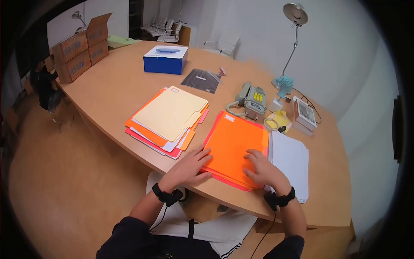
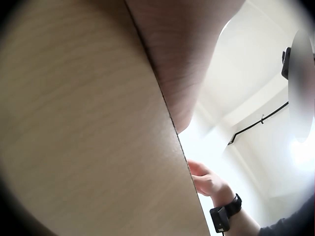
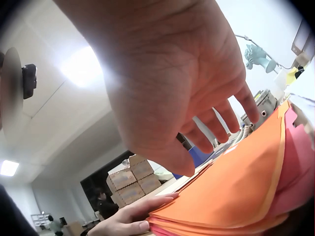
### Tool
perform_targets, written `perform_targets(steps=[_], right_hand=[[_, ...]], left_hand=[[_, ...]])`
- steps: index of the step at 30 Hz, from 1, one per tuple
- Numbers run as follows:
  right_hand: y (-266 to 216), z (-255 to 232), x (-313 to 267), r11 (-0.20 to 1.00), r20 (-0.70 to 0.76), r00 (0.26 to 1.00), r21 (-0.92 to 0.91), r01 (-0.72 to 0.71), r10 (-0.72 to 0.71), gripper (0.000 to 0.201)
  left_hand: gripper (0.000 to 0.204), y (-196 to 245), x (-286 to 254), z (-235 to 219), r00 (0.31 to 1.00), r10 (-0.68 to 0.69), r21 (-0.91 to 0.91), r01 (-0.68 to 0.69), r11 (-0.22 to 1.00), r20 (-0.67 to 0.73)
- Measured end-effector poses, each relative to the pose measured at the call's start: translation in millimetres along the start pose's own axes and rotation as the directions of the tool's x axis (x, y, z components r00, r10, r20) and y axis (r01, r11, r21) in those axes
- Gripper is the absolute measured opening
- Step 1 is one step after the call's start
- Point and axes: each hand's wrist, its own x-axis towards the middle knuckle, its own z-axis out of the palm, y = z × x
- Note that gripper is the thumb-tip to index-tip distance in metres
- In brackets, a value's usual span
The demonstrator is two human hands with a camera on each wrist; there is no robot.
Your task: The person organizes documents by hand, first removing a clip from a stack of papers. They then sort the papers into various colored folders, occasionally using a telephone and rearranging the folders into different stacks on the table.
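Observation:
In the head view a stack of folders lies in front of me, with an orange folder (image 1: pixel 236 144) bearing a white label on top and red edges showing beneath. My left hand (image 1: pixel 189 167) is at the stack's lower left edge, its fingertips right at the folders. Over the right part of the orange folder is my right hand (image 1: pixel 266 172), its fingers extended and spread. The right wrist view shows that palm (image 3: pixel 172 73) above the orange cover (image 3: pixel 231 182), and the left fingers (image 3: pixel 142 209) along the stack's near corner. The tabletop (image 2: pixel 88 128) hides the left fingers in the left wrist view.
Left of the stack is a second pile topped by a cream folder (image 1: pixel 172 113). White papers (image 1: pixel 290 166) lie to the right. Behind are a grey telephone (image 1: pixel 251 101), a dark sheet (image 1: pixel 201 80), a blue-and-white box (image 1: pixel 165 60), a lamp (image 1: pixel 296 15) and cardboard boxes (image 1: pixel 77 56).

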Motion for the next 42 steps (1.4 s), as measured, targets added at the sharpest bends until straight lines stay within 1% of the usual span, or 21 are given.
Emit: perform_targets(steps=[2,3,5,6,8,9,11,12,14,15,17,19,21,22,28,32,34,38,40,41,42], right_hand=[[1.3,6.6,7.7,0.998,0.054,0.998,0.05,0.025,-0.027,0.045],[0.1,5.4,11.8,0.998,0.044,0.999,0.048,0.028,-0.03,0.045],[-2.2,-1.5,21.2,0.985,0.255,0.961,0.108,-0.134,0.103,0.044],[2.1,1.6,24.8,0.986,0.246,0.964,0.107,-0.129,0.1,0.044],[15.1,17.1,30.9,0.997,0.314,0.949,0.072,-0.028,0.004,0.045],[17.3,20.3,30.8,0.997,0.312,0.95,0.068,-0.024,0.001,0.045],[15.6,25.4,30.6,0.999,0.25,0.968,-0.031,0.038,-0.029,0.045],[17.7,32.0,31.1,0.999,0.244,0.969,-0.034,0.039,-0.03,0.045],[21.6,46.2,31.5,0.994,0.121,0.992,-0.093,0.049,-0.038,0.047],[20.3,48.5,31.1,0.994,0.111,0.993,-0.097,0.044,-0.033,0.047],[15.1,49.5,32.1,0.998,0.108,0.992,-0.022,-0.057,0.059,0.05],[11.2,52.6,32.2,0.998,0.067,0.996,-0.041,-0.056,0.058,0.05],[6.5,55.8,31.0,0.995,0.027,0.998,-0.082,-0.061,0.063,0.046],[4.8,55.9,29.4,0.994,-0.005,0.999,-0.1,-0.036,0.035,0.042],[5.1,57.6,27.1,0.994,-0.059,0.998,-0.113,-0.005,-0.002,0.039],[8.6,63.5,25.7,0.996,-0.111,0.994,-0.091,0.005,-0.015,0.039],[10.3,66.3,25.2,0.997,-0.166,0.986,-0.079,0.023,-0.036,0.038],[10.4,66.0,28.7,1.0,-0.171,0.985,-0.017,-0.014,0.011,0.035],[14.1,69.1,31.6,0.996,-0.242,0.97,0.086,-0.016,0.036,0.029],[16.4,68.5,32.7,0.995,-0.238,0.97,0.093,-0.02,0.041,0.029],[17.9,67.6,33.1,0.989,-0.242,0.968,0.144,-0.036,0.07,0.026]], left_hand=[[0.058,0.9,-0.4,-1.3,1.0,-0.023,-0.04,0.023,0.999,-0.012],[0.058,1.2,0.5,-2.9,1.0,-0.018,-0.032,0.018,0.999,-0.014],[0.057,1.5,2.9,-6.7,0.998,-0.053,-0.065,0.051,0.997,-0.022],[0.057,0.2,2.5,-6.2,0.999,-0.048,-0.057,0.046,0.997,-0.026],[0.056,-2.4,-0.2,-2.2,0.997,-0.067,-0.107,0.063,0.992,-0.035],[0.056,-2.1,-0.5,-1.8,0.997,-0.067,-0.104,0.063,0.993,-0.04],[0.056,0.3,-0.1,-2.9,0.996,-0.089,-0.12,0.084,0.989,-0.03],[0.056,0.3,0.2,-2.6,0.996,-0.084,-0.115,0.08,0.99,-0.034],[0.057,-1.1,0.7,0.6,0.994,-0.105,-0.096,0.101,0.99,-0.041],[0.057,-2.2,0.4,2.6,0.995,-0.095,-0.092,0.09,0.992,-0.042],[0.056,-3.0,0.9,5.2,0.987,-0.144,-0.095,0.138,0.986,-0.071],[0.056,-1.9,1.9,2.4,0.988,-0.141,-0.085,0.136,0.987,-0.067],[0.056,-0.6,2.7,1.5,0.979,-0.194,-0.138,0.185,0.973,-0.06],[0.055,0.3,3.1,1.9,0.976,-0.205,-0.131,0.195,0.972,-0.068],[0.052,1.4,4.0,1.2,0.975,-0.214,-0.151,0.202,0.968,-0.067],[0.051,2.4,5.1,1.0,0.975,-0.215,-0.138,0.205,0.969,-0.061],[0.049,0.9,5.8,2.2,0.977,-0.2,-0.142,0.187,0.972,-0.076],[0.048,0.0,6.3,3.5,0.979,-0.191,-0.157,0.178,0.971,-0.076],[0.046,1.0,7.2,1.9,0.975,-0.201,-0.164,0.184,0.969,-0.092],[0.046,1.9,8.8,1.2,0.975,-0.204,-0.165,0.188,0.968,-0.083],[0.045,3.5,9.6,0.5,0.971,-0.22,-0.188,0.2,0.961,-0.091]])
